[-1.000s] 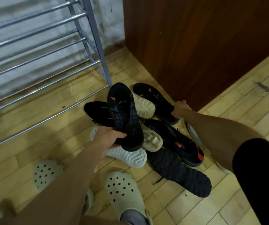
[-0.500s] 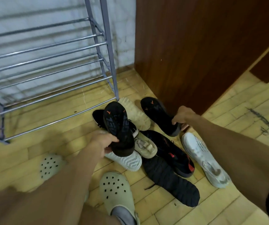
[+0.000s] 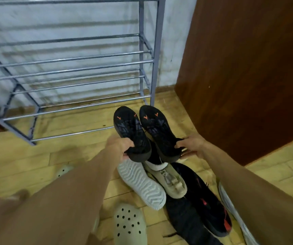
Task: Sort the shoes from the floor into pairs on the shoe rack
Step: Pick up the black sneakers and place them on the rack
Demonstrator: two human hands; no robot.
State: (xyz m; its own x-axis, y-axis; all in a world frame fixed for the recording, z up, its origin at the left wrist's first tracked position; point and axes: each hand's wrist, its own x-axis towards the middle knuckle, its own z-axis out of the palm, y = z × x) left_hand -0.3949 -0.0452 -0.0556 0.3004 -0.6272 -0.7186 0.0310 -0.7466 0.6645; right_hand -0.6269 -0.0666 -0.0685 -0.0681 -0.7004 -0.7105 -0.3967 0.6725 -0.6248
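a: where's the pair?
b: soles up, side by side, by the shoe rack [image 3: 158, 50]'s front right corner. left hand [image 3: 120, 147] grips the left black shoe [image 3: 131, 131] at its heel, right hand [image 3: 192, 147] the right black shoe [image 3: 158, 129].
a: turn both over, land them touching on one shelf.

Both forearms, the left forearm [image 3: 82, 191] and the right forearm [image 3: 248, 188], are bare from the edge of the view to the wrist, and the left hand [image 3: 119, 147] and right hand [image 3: 193, 147] are bare too. On the feet are pale, cream-green foam clogs. The near clog [image 3: 129, 225] has a rounded toe dotted with round holes. The far clog [image 3: 63, 171] is blurred and mostly hidden.
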